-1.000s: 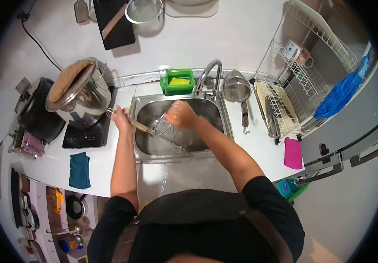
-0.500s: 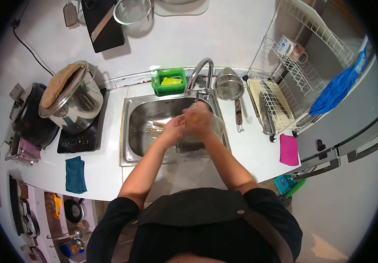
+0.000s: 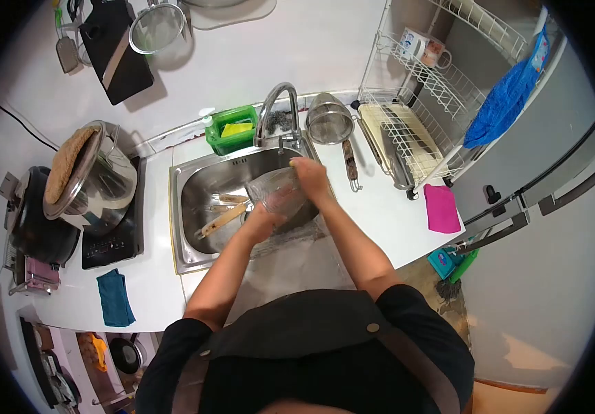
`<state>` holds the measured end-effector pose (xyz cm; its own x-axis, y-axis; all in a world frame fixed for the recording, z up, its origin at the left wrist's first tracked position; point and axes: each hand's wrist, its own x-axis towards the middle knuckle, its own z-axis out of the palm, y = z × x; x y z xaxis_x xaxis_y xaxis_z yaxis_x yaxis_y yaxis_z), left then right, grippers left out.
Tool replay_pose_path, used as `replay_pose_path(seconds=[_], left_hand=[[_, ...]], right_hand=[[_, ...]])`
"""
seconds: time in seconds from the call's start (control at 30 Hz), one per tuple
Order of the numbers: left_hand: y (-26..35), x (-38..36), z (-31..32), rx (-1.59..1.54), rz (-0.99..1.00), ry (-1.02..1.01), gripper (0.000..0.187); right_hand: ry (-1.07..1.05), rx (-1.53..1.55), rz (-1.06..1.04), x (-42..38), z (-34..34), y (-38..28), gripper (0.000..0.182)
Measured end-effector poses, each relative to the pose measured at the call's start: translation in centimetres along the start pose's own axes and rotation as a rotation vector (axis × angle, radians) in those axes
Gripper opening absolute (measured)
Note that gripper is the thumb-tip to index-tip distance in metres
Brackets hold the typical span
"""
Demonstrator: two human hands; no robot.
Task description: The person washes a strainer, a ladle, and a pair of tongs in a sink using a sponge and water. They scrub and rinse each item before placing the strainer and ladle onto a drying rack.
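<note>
A clear glass bowl [image 3: 273,188] is tilted on its side over the right part of the steel sink [image 3: 181,238], below the faucet [image 3: 268,110]. My left hand [image 3: 264,224] grips the bowl's near lower edge. On its right side, my right hand [image 3: 310,181] has its fingers closed around the rim. Wooden-handled utensils [image 3: 223,219] lie in the sink to the left of the bowl; their far ends are partly hidden. Whether water is running cannot be made out.
Behind the sink stands a green caddy [image 3: 232,141] with a yellow sponge [image 3: 236,129]. A strainer [image 3: 330,123] lies right of the faucet, near a wire dish rack [image 3: 414,148]. Left are a steel pot [image 3: 107,190] on an induction cooker [image 3: 111,248] and a teal cloth [image 3: 115,298].
My hands were together above the bowl, the right one blurred; now they are apart, gripping it. The bowl has been lifted and tilted leftward. The camera view has shifted and turned.
</note>
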<state>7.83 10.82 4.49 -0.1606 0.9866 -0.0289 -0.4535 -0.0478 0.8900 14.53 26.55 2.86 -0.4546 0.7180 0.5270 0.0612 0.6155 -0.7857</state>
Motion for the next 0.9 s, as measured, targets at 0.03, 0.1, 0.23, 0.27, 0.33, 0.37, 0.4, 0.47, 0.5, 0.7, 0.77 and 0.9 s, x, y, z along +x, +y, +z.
replay_pose_path(seconds=[0.03,0.1,0.23,0.27,0.33,0.37,0.4,0.47,0.5,0.7,0.77,0.9], left_hand=[[-0.1,0.2,-0.1,-0.015,0.011,-0.008,0.063],[-1.0,0.8,-0.7,-0.008,-0.054,0.064,0.062],[-6.3,1.3,-3.9,0.148,0.144,0.028,0.056],[-5.6,0.8,-3.1,0.148,0.142,0.029,0.056],[-3.3,-0.6,-0.2,0.598,0.34,0.087,0.048],[-4.6,-0.2,-1.6,0.595,0.344,0.094,0.048],[-6.4,0.4,-3.7,0.479,0.351,0.024,0.042],[-5.8,0.4,-4.8,0.357,0.361,-0.039,0.037],[-3.8,0.6,-4.7,-0.201,0.141,-0.01,0.037],[-4.0,0.2,-2.3,-0.333,0.006,0.149,0.05],[-3.8,-0.5,-1.5,-0.264,0.108,0.106,0.053],[-1.6,-1.9,0.3,-0.042,0.172,0.03,0.056]], right_hand=[[0.003,-0.001,-0.012,-0.2,0.6,-1.4,0.019],[-0.009,-0.083,-0.438,-1.3,1.5,-5.5,0.02],[-0.25,-0.029,-0.696,-2.3,2.8,-6.9,0.021],[-0.237,-0.106,-0.518,-1.0,1.9,-5.7,0.019],[-0.305,0.025,0.061,1.9,-0.4,-3.9,0.019],[-0.372,0.227,0.465,3.1,-1.5,-3.1,0.019],[-0.378,0.226,0.462,3.3,-1.8,-2.6,0.019],[-0.341,0.568,0.539,3.2,-1.4,-0.3,0.021],[-0.35,0.565,0.541,2.7,-0.6,0.6,0.021],[-0.468,-0.398,-0.48,-2.2,0.8,-7.6,0.025],[-0.524,-0.459,-0.609,-1.4,0.3,-6.0,0.027],[-0.348,-0.132,0.155,0.3,-0.7,-2.0,0.025]])
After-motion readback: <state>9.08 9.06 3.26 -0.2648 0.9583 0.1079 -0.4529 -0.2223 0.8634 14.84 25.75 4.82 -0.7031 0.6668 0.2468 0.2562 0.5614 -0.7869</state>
